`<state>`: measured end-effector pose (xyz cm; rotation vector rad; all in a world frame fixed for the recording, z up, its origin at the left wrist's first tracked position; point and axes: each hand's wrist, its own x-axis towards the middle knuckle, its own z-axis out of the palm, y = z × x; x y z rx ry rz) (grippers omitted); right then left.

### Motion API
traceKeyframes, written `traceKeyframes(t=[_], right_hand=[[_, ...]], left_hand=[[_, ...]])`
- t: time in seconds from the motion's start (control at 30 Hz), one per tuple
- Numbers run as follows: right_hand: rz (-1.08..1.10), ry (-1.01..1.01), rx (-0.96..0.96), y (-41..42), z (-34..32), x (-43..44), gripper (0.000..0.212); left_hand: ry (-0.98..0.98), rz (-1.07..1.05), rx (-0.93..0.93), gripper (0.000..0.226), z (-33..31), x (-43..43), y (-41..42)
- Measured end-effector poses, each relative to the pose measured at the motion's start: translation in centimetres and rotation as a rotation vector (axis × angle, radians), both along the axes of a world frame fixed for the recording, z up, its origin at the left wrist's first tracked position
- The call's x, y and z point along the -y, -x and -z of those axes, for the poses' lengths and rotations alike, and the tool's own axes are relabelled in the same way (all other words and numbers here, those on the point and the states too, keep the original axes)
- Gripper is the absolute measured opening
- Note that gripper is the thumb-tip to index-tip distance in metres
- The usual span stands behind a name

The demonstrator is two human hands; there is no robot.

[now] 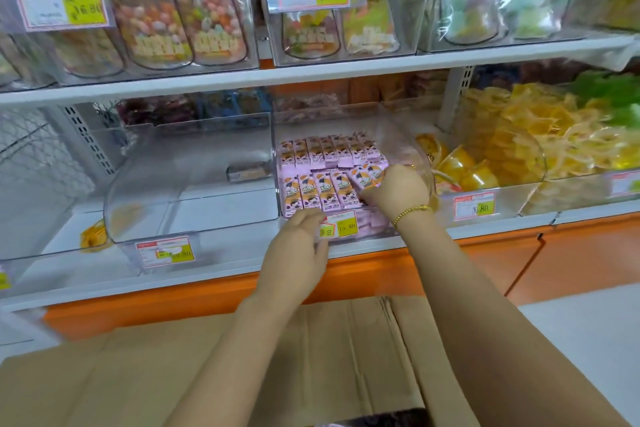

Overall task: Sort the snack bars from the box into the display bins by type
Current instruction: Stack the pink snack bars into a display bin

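Pink snack bars [322, 166] lie in neat rows inside a clear display bin [408, 135] on the lower shelf. My right hand [398, 192] reaches into that bin from the front right and its fingers curl round a few pink bars [365, 177] at the right end of the near row. My left hand [299, 246] hovers at the bin's front wall by the price tag [341, 225], with relaxed fingers and nothing in it. The cardboard box [242, 367] lies below my arms, flaps spread; a dark patch of its contents shows at the bottom edge.
To the left stands a clear bin [145, 184] with a single bar [247, 173] at the back. On the right are bins of yellow jelly cups [460, 166] and yellow wrapped sweets [554, 135]. Bagged candies fill the upper shelf [311, 71]. An orange ledge [363, 274] runs under the shelf.
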<state>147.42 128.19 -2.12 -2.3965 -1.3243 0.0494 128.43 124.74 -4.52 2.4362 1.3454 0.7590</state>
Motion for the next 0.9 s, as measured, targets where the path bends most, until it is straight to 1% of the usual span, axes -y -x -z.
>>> traceKeyframes(t=[0.07,0.17,0.27,0.33,0.37,0.4,0.43,0.47,0.5,0.57,0.63,0.7,0.73,0.77,0.8,0.83,0.9], right_hand=[[-0.004,-0.006,-0.041,0.1,0.9,0.2,0.061],[-0.114,-0.007,-0.064,0.4,1.2,1.2,0.049],[-0.203,-0.048,0.000,0.6,0.9,3.3,0.042],[-0.243,-0.198,0.001,0.7,1.1,4.9,0.035],[-0.246,-0.311,-0.042,1.1,1.2,6.1,0.033],[-0.253,-0.426,-0.101,1.6,1.5,7.5,0.031],[-0.282,-0.495,-0.150,2.5,1.9,9.0,0.031],[-0.336,-0.490,-0.184,3.6,2.6,10.7,0.033],[-0.413,-0.417,-0.199,5.0,3.4,12.3,0.037],[-0.615,-0.135,-0.236,7.7,5.6,15.5,0.044],[-0.790,0.217,-0.284,9.6,8.9,17.9,0.046],[-0.878,0.580,-0.256,10.9,13.1,19.7,0.048],[-0.898,0.714,-0.242,11.4,15.3,20.6,0.047],[-0.882,0.799,-0.248,11.8,17.2,21.4,0.039],[-0.839,0.845,-0.218,11.9,19.3,22.2,0.022],[-0.788,0.855,-0.171,11.8,21.2,22.9,0.018],[-0.669,0.831,-0.091,10.9,24.8,23.6,0.058]], left_hand=[[0.009,0.006,0.005,0.044,-0.1,-0.1,0.0],[0.068,0.032,0.005,0.047,-0.4,0.1,0.1],[0.141,-0.028,0.137,0.044,-0.5,1.8,0.9],[0.155,-0.118,0.276,0.028,-0.1,3.9,2.1],[0.157,-0.168,0.341,0.016,0.5,5.0,3.0],[0.164,-0.217,0.401,0.011,1.5,6.2,4.1],[0.175,-0.268,0.450,0.020,2.7,7.3,5.3],[0.212,-0.315,0.490,0.029,4.2,8.5,6.6],[0.252,-0.364,0.527,0.035,5.7,10.0,7.8],[0.329,-0.455,0.547,0.038,8.8,13.5,10.1],[0.387,-0.513,0.457,0.038,12.1,16.9,11.8],[0.464,-0.552,0.330,0.033,15.1,19.8,13.3],[0.505,-0.571,0.276,0.029,16.4,20.8,13.8],[0.540,-0.583,0.219,0.023,17.5,21.8,14.3],[0.568,-0.590,0.160,0.017,18.4,22.7,14.5],[0.587,-0.586,0.109,0.014,19.1,23.6,14.6],[0.595,-0.566,0.013,0.014,20.0,25.5,14.3]])
